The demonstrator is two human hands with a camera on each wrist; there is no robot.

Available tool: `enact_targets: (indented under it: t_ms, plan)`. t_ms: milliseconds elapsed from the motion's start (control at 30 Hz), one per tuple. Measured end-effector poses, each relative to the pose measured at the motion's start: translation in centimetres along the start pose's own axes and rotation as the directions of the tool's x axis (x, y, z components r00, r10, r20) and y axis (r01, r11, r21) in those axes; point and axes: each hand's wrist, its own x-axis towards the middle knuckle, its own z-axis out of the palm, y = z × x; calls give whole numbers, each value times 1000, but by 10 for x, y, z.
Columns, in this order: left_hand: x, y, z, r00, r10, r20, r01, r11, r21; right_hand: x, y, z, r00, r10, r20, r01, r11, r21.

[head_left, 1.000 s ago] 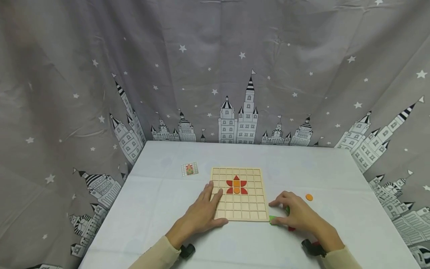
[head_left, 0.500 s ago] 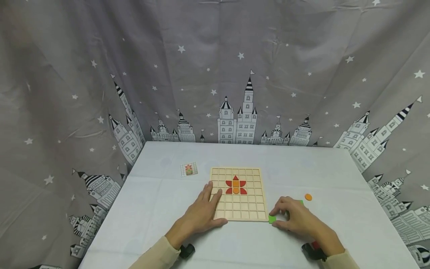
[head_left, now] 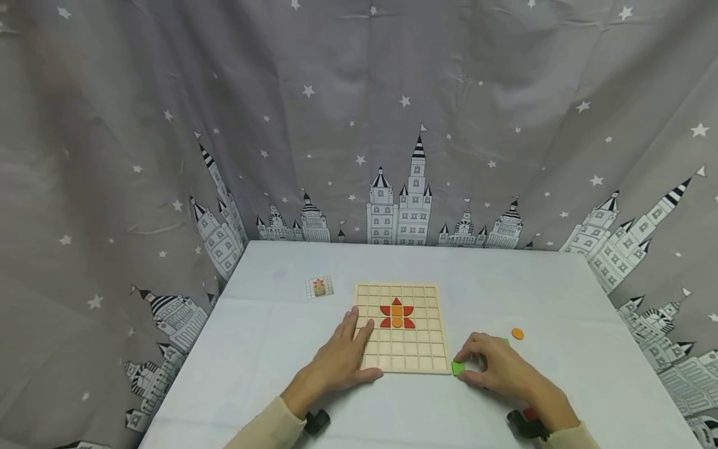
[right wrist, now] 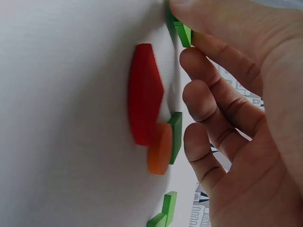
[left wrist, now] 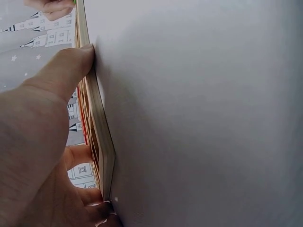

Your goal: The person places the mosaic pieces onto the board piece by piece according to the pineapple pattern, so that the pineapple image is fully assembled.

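Note:
A wooden grid board (head_left: pixel 404 349) lies on the table; red and orange pieces (head_left: pixel 397 313) form a figure on it. My left hand (head_left: pixel 336 362) rests on its near left part with fingers spread. In the left wrist view, the thumb (left wrist: pixel 78 59) touches the board's edge. By the board's near right corner, my right hand (head_left: pixel 496 368) pinches a green square tile (head_left: pixel 457 369) between thumb and index finger. In the right wrist view, that green tile (right wrist: pixel 184 34) shows partly behind the thumb, while the other fingers hang loosely curved.
Under the right hand lie a red piece (right wrist: pixel 144 94), an orange round piece (right wrist: pixel 162 149) and a green piece (right wrist: pixel 176 139). More green pieces (right wrist: pixel 169 208) sit beyond. An orange disc (head_left: pixel 517 333) lies right of the board. A small pattern card (head_left: pixel 319 287) lies back left.
The right thumb and index finger have drawn together on the green tile, and the hand has come slightly nearer. My left hand stays on the board. The head view has shifted a little.

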Motion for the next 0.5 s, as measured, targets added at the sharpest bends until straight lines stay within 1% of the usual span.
enact_targets:
  t_ms: [133, 300, 400, 500]
  plan:
    - [1, 1, 2, 1000, -3, 10, 3, 1000, 5, -1, 0, -3, 999, -28, -14, 29, 999, 44]
    - [1, 2, 0, 1000, -28, 15, 28, 1000, -3, 7, -5, -4, 994, -80, -70, 86, 993, 85]
    - [1, 3, -1, 999, -40, 22, 40, 999, -4, 12, -9, -1, 986, -124, -111, 133, 988, 82]
    - [0, 3, -1, 999, -42, 24, 42, 999, -3, 17, -11, 4, 971, -184, -154, 195, 979, 62]
